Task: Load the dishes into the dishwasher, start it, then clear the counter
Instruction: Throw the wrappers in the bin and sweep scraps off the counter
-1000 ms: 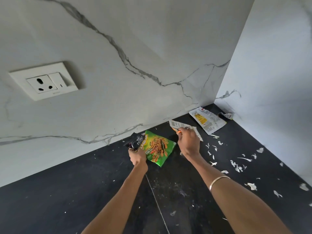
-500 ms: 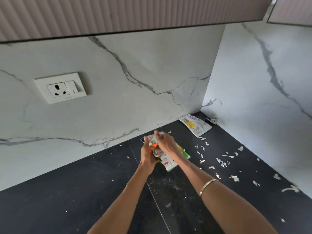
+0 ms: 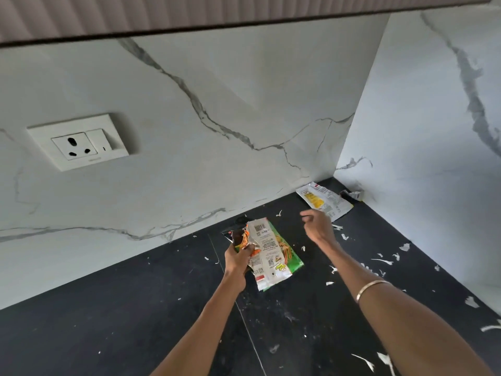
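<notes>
Snack wrappers: a bunch of several, green chip packet outermost with a white printed one over it and a dark one behind; held just above the black counter, near the back wall.

Left hand: fingers curled round the lower left edge of the bunch, gripping it.

Right hand: holds nothing, fingers loosely bent, in the air between the bunch and the corner.

White sachet: flat on the counter in the far right corner, yellow panel showing; just beyond the right hand, apart from it.

Crumpled dark wrapper: tucked into the corner, touching or nearly touching the sachet; cannot tell which.

White scraps: many, scattered over the right half of the counter.

Socket plate: on the marble wall, left.

Step judged: gathering litter. Advice: pinch the sachet by its near edge, add it to the bunch, keep the left grip tight so nothing slips; sweep the scraps together afterwards rather than picking singly.
</notes>
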{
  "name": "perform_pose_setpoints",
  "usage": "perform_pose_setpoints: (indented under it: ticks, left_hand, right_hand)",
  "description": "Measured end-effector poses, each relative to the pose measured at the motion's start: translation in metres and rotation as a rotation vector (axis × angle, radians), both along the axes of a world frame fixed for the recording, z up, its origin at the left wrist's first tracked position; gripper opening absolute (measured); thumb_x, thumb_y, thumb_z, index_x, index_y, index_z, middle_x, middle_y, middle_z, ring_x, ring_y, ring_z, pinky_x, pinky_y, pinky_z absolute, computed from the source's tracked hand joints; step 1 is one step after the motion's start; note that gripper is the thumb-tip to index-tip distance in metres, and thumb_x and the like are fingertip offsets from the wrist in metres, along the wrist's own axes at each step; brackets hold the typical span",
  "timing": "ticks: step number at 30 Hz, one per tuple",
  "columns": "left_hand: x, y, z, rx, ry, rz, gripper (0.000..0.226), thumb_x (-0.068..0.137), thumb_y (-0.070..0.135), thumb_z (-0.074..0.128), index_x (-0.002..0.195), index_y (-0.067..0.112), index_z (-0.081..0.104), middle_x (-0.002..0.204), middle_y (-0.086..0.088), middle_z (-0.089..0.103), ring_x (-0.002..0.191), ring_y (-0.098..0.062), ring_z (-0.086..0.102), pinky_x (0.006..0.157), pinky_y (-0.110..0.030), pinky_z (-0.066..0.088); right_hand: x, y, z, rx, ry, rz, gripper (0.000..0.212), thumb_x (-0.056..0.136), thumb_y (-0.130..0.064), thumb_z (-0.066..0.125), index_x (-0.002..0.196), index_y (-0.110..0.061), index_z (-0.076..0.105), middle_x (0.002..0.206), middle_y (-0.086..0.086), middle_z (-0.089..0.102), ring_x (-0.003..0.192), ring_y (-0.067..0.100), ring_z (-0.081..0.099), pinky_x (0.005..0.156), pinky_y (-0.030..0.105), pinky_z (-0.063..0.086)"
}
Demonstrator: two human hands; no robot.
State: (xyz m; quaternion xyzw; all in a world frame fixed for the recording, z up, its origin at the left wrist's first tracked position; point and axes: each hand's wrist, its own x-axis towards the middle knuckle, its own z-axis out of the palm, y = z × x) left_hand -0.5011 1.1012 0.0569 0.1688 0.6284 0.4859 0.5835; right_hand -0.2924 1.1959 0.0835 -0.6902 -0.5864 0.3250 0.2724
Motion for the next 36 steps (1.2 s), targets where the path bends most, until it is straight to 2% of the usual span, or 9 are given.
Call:
perform_pose_setpoints:
  ticks: [4,9,11,15,22,28,30,33,36]
  left_hand:
    - [-0.010,0.016,0.001,-0.007,0.019,0.014,0.017,0.094,0.008,0.062,0.111,0.012,0.059,0.101,-0.008,0.074,0.090,-0.024,0.073,0.074,-0.038,0.058]
    - [-0.023,0.034,-0.006,-0.010,0.049,-0.007,0.019,0.094,0.008,0.062,0.112,0.012,0.061,0.099,-0.005,0.075,0.090,-0.023,0.073,0.076,-0.039,0.059]
    - [-0.026,0.038,-0.010,-0.020,0.053,0.002,0.018,0.094,0.008,0.062,0.111,0.012,0.061,0.099,-0.005,0.076,0.089,-0.022,0.074,0.073,-0.037,0.058]
    - [-0.023,0.041,-0.016,-0.030,0.050,-0.006,0.016,0.094,0.009,0.061,0.110,0.012,0.061,0.098,-0.005,0.076,0.090,-0.023,0.073,0.078,-0.041,0.059]
    - [-0.008,0.041,-0.014,0.003,0.025,0.004,0.013,0.094,0.010,0.062,0.107,0.013,0.063,0.096,-0.002,0.076,0.092,-0.023,0.073,0.092,-0.050,0.055]
    - [0.013,0.031,0.015,0.019,0.008,-0.003,0.012,0.096,0.010,0.059,0.106,0.014,0.061,0.101,-0.005,0.074,0.096,-0.026,0.069,0.092,-0.056,0.052]
    - [0.020,0.022,0.028,0.040,-0.015,-0.013,0.014,0.096,0.015,0.061,0.109,0.015,0.059,0.101,-0.007,0.074,0.096,-0.028,0.069,0.090,-0.057,0.053]
    - [0.026,0.005,0.047,0.092,-0.087,-0.019,0.017,0.098,0.023,0.058,0.113,0.014,0.057,0.104,-0.013,0.071,0.095,-0.029,0.069,0.084,-0.054,0.058]
    - [0.025,-0.016,0.066,0.172,-0.158,-0.087,0.039,0.097,0.051,0.051,0.110,0.016,0.063,0.103,-0.010,0.074,0.097,-0.028,0.071,0.085,-0.052,0.058]
  right_hand:
    - [0.036,0.035,-0.017,0.065,-0.354,-0.022,0.053,0.084,0.001,0.059,0.135,-0.009,0.048,0.127,0.019,0.055,0.110,0.035,0.059,0.085,0.038,0.052]
    - [0.045,0.068,-0.045,-0.045,-0.568,-0.011,0.052,0.092,-0.020,0.058,0.138,-0.007,0.041,0.133,0.025,0.049,0.120,0.041,0.051,0.094,0.046,0.046]
    - [0.042,0.066,-0.052,-0.019,-0.673,0.006,0.044,0.096,-0.029,0.054,0.133,-0.007,0.045,0.123,0.025,0.056,0.110,0.040,0.058,0.087,0.045,0.049]
    - [0.042,0.057,-0.047,0.046,-0.874,0.108,0.022,0.096,-0.017,0.054,0.118,-0.014,0.056,0.101,0.006,0.068,0.088,0.022,0.070,0.072,0.032,0.056]
    - [0.039,0.038,-0.023,0.119,-0.982,0.066,0.033,0.080,-0.012,0.075,0.110,-0.003,0.065,0.089,0.017,0.070,0.064,0.025,0.070,0.051,0.031,0.057]
    - [-0.023,-0.027,0.022,0.441,-0.870,0.227,0.053,0.074,-0.005,0.071,0.126,-0.013,0.064,0.051,0.003,0.061,0.025,0.010,0.038,0.028,0.017,0.031]
    - [-0.047,-0.057,0.035,0.439,-0.885,0.314,0.048,0.083,-0.011,0.068,0.130,-0.016,0.061,0.058,-0.001,0.064,0.031,0.007,0.038,0.031,0.018,0.032]
    - [-0.070,-0.097,0.049,0.371,-0.944,0.438,0.035,0.095,-0.026,0.058,0.128,-0.016,0.054,0.087,0.001,0.073,0.065,0.017,0.069,0.056,0.029,0.052]
    - [-0.078,-0.128,0.069,0.346,-0.948,0.415,0.024,0.094,-0.026,0.059,0.116,-0.017,0.057,0.098,0.004,0.072,0.082,0.022,0.071,0.070,0.033,0.054]
